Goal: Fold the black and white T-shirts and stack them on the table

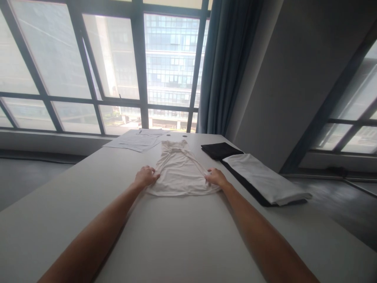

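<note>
A cream-white garment [179, 171], with wrinkles across it and a narrower far end, lies spread on the white table [182, 236]. Its wide hem faces me, and its sides are gathered into folds. At its left edge my left hand [146, 176] pinches the fabric between thumb and fingers. My right hand [217, 177] grips the opposite edge the same way, at about the same height. Between the two hands the cloth lies fairly flat, with creases running up toward the narrow end.
Right of the garment lie a folded black cloth [220, 150] and a folded white cloth [265, 179], which rests partly on black fabric. Sheets of paper [137, 140] lie at the far left of the table. Beyond stand windows [172, 59] and a blue-grey curtain [225, 67].
</note>
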`<state>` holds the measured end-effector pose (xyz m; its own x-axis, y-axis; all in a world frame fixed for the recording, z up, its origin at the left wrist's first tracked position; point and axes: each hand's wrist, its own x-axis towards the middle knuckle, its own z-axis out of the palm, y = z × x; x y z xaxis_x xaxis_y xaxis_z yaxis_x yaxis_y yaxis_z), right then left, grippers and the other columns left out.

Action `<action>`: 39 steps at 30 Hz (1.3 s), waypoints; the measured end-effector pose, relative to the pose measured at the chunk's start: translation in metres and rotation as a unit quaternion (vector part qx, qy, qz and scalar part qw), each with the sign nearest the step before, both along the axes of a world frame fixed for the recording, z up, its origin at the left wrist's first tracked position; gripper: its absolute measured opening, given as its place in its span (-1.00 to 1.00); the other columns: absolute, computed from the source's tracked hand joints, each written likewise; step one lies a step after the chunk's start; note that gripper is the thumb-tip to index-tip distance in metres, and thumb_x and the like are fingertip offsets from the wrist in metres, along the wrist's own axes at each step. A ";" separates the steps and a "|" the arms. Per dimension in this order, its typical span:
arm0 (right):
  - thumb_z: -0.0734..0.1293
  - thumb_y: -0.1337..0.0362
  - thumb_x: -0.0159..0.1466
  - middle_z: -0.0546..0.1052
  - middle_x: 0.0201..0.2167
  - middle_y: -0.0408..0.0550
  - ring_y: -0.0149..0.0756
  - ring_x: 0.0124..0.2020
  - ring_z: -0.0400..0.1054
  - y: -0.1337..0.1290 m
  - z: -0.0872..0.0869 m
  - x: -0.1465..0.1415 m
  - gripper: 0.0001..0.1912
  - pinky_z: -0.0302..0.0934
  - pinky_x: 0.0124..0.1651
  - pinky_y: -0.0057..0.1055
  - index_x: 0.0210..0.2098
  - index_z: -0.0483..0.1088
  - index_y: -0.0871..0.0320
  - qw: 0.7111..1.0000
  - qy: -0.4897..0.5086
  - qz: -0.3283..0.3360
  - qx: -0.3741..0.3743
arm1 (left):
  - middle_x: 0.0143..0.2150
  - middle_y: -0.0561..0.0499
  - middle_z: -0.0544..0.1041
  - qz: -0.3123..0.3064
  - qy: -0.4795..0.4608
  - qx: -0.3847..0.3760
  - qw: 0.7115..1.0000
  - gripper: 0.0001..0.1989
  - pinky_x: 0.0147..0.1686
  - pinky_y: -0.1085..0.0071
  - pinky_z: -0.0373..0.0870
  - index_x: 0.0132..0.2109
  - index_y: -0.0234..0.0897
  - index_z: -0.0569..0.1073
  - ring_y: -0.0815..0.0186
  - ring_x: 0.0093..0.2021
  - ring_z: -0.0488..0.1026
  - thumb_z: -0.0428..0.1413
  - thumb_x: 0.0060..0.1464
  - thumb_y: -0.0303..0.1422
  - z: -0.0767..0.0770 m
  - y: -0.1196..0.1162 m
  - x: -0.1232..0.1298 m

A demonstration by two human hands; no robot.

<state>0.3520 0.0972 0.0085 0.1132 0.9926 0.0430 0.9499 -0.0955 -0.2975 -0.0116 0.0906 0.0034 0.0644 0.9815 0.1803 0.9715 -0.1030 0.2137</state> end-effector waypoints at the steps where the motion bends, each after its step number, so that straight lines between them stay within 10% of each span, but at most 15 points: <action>1: 0.37 0.25 0.13 0.58 -0.04 0.13 -0.15 -0.02 0.45 -0.005 0.001 0.003 -0.48 0.22 -0.06 -0.42 0.09 0.45 0.25 1.000 0.020 -0.002 -0.004 | 0.06 -0.18 0.55 0.018 -0.001 -0.030 0.999 -0.53 0.01 0.26 0.41 -0.02 -0.20 0.56 0.04 0.07 0.48 0.09 0.06 -0.01 0.003 -0.009 0.001; 8: 0.34 0.30 0.15 0.61 -0.31 0.02 -0.28 -0.28 0.45 -0.033 0.014 0.007 -0.80 0.12 -0.32 -0.49 -0.28 0.55 0.24 0.996 0.061 0.016 0.066 | -0.16 -0.12 0.63 0.033 -0.023 -0.106 0.994 -0.77 -0.24 0.43 0.40 -0.22 -0.26 0.57 0.14 -0.14 0.56 0.18 -0.07 -0.31 0.017 -0.054 -0.001; 21: 0.32 0.27 0.21 0.58 -0.25 0.01 -0.24 -0.23 0.42 -0.066 0.041 -0.045 -0.73 0.13 -0.21 -0.44 -0.10 0.51 0.15 0.975 0.061 0.091 0.191 | -0.27 -0.07 0.60 -0.027 -0.165 0.145 0.975 -0.83 -0.28 0.41 0.31 -0.21 -0.25 0.54 0.23 -0.27 0.51 0.08 0.10 -0.33 0.032 -0.090 0.051; 28: 0.37 0.33 0.13 0.51 -0.45 -0.12 -0.38 -0.42 0.32 -0.070 0.031 -0.054 -0.72 0.09 -0.33 -0.49 -0.16 0.55 0.19 0.959 0.057 0.277 0.015 | -0.35 -0.04 0.58 -0.144 -0.218 0.170 0.950 -0.80 -0.24 0.41 0.36 -0.17 -0.31 0.59 0.28 -0.36 0.47 0.10 0.11 -0.38 0.013 -0.091 0.066; 35: 0.30 0.35 0.19 0.46 -0.47 -0.15 -0.42 -0.47 0.25 -0.073 0.037 -0.059 -0.70 0.07 -0.33 -0.48 -0.10 0.53 0.20 0.953 0.107 0.234 0.157 | -0.34 -0.04 0.57 -0.131 -0.280 0.235 0.922 -0.74 -0.27 0.43 0.37 -0.10 -0.34 0.59 0.33 -0.40 0.43 0.08 0.16 -0.33 0.014 -0.084 0.072; 39: 0.40 0.33 0.13 0.45 -0.52 -0.19 -0.44 -0.51 0.24 -0.076 0.037 -0.059 -0.71 0.07 -0.38 -0.51 -0.14 0.54 0.21 0.945 0.097 0.311 0.013 | -0.40 0.01 0.54 -0.239 -0.205 0.135 0.940 -0.74 -0.33 0.45 0.34 -0.12 -0.28 0.61 0.36 -0.44 0.42 0.10 0.16 -0.28 0.006 -0.090 0.068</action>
<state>0.2932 0.0215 0.0458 -0.4843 0.8683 0.1071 0.7469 0.4740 -0.4662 0.0568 0.0006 0.0093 0.3569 0.7732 0.5242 0.6424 -0.6105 0.4632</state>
